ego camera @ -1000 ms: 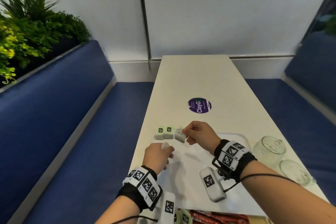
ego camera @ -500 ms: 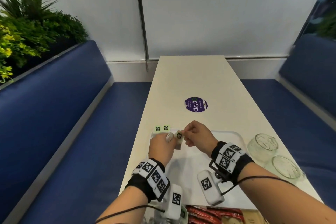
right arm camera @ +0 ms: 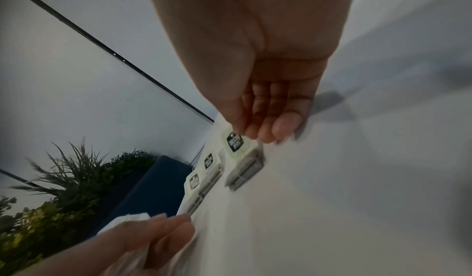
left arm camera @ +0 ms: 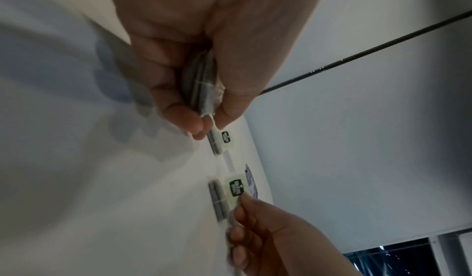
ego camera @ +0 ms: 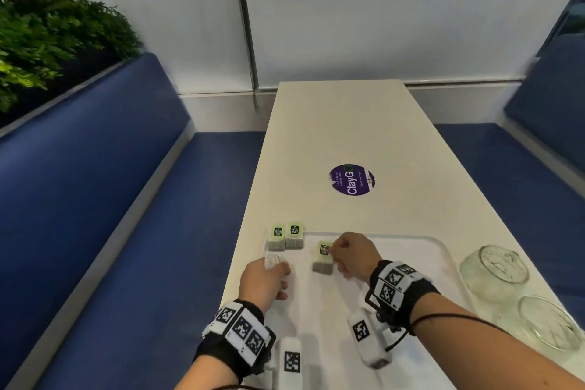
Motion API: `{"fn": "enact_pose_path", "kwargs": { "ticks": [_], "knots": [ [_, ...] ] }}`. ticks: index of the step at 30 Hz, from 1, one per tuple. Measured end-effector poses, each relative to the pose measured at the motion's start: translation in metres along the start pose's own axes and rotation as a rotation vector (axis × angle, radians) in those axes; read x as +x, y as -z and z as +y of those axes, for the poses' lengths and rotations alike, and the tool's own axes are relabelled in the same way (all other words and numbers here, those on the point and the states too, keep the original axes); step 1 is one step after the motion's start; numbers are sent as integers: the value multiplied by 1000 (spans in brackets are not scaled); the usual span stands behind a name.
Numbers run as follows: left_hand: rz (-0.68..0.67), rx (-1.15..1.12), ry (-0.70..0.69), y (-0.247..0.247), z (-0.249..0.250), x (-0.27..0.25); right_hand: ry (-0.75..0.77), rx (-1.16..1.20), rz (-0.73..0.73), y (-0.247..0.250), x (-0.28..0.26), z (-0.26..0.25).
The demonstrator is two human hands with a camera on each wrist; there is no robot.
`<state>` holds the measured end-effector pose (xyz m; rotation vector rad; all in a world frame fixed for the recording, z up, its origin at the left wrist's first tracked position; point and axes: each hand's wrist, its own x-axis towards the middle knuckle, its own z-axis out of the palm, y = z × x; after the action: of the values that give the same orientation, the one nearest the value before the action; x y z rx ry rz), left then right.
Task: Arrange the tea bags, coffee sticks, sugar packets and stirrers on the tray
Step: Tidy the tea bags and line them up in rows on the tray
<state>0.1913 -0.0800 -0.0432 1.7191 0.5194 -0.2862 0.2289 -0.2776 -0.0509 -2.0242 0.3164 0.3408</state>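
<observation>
1. At the far left corner of the white tray (ego camera: 437, 245) two tea bags (ego camera: 286, 236) lie side by side, touching, each with a pale green tag; that much of the row looks done

2. The left hand (ego camera: 264, 279) sits just in front of them at the tray's left edge, its grip closed on a small stack of spare tea bags (left arm camera: 201, 86), pinched between thumb and fingers and waiting their turn

3. A third tea bag (ego camera: 323, 258) lies flat on the tray, a little to the right of the pair and apart from them; the right hand (ego camera: 354, 255) has its fingertips pinched on the green tag, so I judge it is being set into line

4. Two empty glass jars (ego camera: 519, 301) lie on the tabletop (ego camera: 342, 123) beside the tray's right edge

5. No coffee sticks, sugar packets or stirrers are on the tray, so most of the job is left

6. Writing: the tags carry a black badge with white lettering too blurred to read; a round purple sticker (ego camera: 352, 179) further up the tabletop reads "ClayGo"
</observation>
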Motion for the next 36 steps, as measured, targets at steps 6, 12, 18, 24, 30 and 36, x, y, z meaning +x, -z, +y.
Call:
{"fn": "enact_pose_path", "kwargs": {
  "ticks": [6, 12, 18, 24, 30, 36],
  "knots": [
    [10, -12, -16, 1, 6, 18, 54, -126, 76, -7, 29, -17],
    [-60, -35, -3, 4, 8, 16, 40, -245, 116, -13, 41, -28],
    [-216, -316, 90, 7, 4, 4, 1, -108, 129, -14, 36, -22],
    [-268, -332, -5, 10, 10, -22, 159, 72, 46, -2, -4, -31],
    [-272, -217, -113, 6, 22, -46, 313, 74, -223, 5, -49, -46],
    [39, 170, -246, 10, 39, -63, 314, -3, -68, 10, -61, -40]
  ]
}}
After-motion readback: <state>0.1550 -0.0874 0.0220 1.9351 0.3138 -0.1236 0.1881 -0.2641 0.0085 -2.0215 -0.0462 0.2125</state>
